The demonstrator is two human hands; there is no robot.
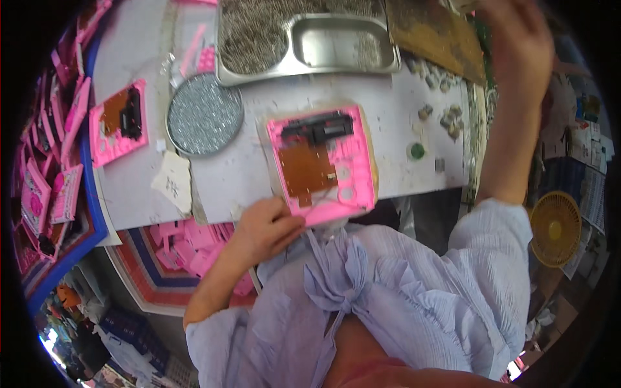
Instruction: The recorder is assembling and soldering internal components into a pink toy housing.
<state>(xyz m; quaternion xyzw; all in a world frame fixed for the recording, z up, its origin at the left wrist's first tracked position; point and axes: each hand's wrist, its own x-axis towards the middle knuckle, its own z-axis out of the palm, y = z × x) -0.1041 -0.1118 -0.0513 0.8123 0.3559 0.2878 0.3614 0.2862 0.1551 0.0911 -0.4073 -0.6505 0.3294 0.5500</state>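
Pink casing (pixel 348 158), head view: on bench (pixel 226 184), near end at the bench's edge, long axis running away from it. Left hand (pixel 264 231) nearer, curled at its near-left corner; casing lies ahead-right. Pinched or merely touching, can't tell. Right hand (pixel 521 32) well apart, far right, blurred; grip unclear.

Smooth plastic casing (pixel 359 161), glossy metal tray (pixel 323 48)

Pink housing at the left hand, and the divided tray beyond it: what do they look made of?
Pink housing: probably moulded plastic, smooth and opaque, judging by its even colour and thin raised edges.
Divided tray: likely stainless steel, fairly polished, judging by its silvery shine and bright rim reflections.
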